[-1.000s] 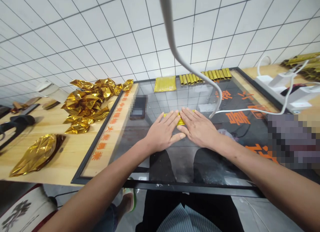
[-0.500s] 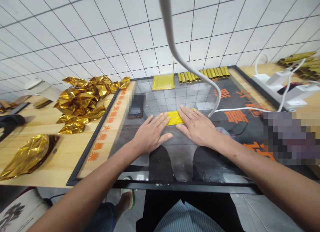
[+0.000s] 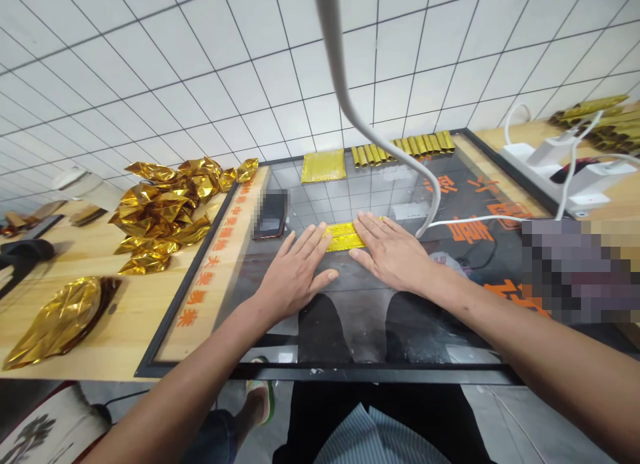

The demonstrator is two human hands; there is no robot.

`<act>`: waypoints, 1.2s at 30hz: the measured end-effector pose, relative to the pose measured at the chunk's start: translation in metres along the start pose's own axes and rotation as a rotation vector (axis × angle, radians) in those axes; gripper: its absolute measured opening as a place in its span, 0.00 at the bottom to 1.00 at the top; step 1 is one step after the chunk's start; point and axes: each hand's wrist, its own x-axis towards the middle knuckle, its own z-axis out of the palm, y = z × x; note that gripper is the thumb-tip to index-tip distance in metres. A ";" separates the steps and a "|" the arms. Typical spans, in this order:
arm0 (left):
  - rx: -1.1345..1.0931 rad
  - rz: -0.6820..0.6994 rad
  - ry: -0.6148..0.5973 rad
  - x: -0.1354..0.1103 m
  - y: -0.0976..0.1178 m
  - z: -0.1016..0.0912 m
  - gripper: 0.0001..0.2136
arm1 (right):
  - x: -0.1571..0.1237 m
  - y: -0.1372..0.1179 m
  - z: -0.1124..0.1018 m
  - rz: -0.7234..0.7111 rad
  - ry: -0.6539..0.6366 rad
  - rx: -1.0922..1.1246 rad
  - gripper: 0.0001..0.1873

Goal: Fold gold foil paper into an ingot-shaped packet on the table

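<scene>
Across a black-framed glass panel point(image 3: 380, 374) on a wooden surface point(image 3: 130, 331), left hand point(image 3: 295, 271) and right hand point(image 3: 393, 254) lie palm-down, each grip open and fingers extended, at opposite ends of a yellow foil strip point(image 3: 345, 237); the right fingers hide its far right end. Pixelation obscures an object point(image 3: 575, 271) at right and part of a phone point(image 3: 271, 214) beyond the left hand. Crumpled gold foil point(image 3: 160, 211) is heaped near what looks like a white container point(image 3: 87, 184), its contents out of sight. Farther back, a white cable point(image 3: 345, 84) partly covers a row of gold tubes point(image 3: 425, 143) beside a flat yellow packet point(image 3: 324, 167); the right edge cuts off more tubes point(image 3: 595, 123).
</scene>
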 end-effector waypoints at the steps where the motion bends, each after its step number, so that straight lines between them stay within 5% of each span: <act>1: -0.008 0.022 0.007 0.002 0.004 -0.001 0.37 | 0.000 0.000 0.000 0.001 -0.002 0.007 0.42; 8: -0.058 0.115 -0.067 0.013 0.019 0.003 0.35 | 0.000 0.000 -0.002 0.002 -0.015 -0.016 0.44; 20: -0.082 0.071 -0.050 -0.007 0.007 -0.004 0.31 | 0.000 -0.002 -0.003 0.002 0.006 0.009 0.42; 25: -0.274 -0.014 0.112 0.032 0.002 -0.010 0.24 | -0.001 -0.003 0.000 -0.012 0.051 0.018 0.41; 31: -0.301 -0.189 0.004 0.096 -0.006 -0.007 0.20 | -0.001 0.008 -0.010 0.032 0.059 0.093 0.42; 36: -0.263 -0.242 -0.078 0.114 -0.007 -0.010 0.13 | 0.001 0.026 -0.023 0.135 0.217 0.142 0.38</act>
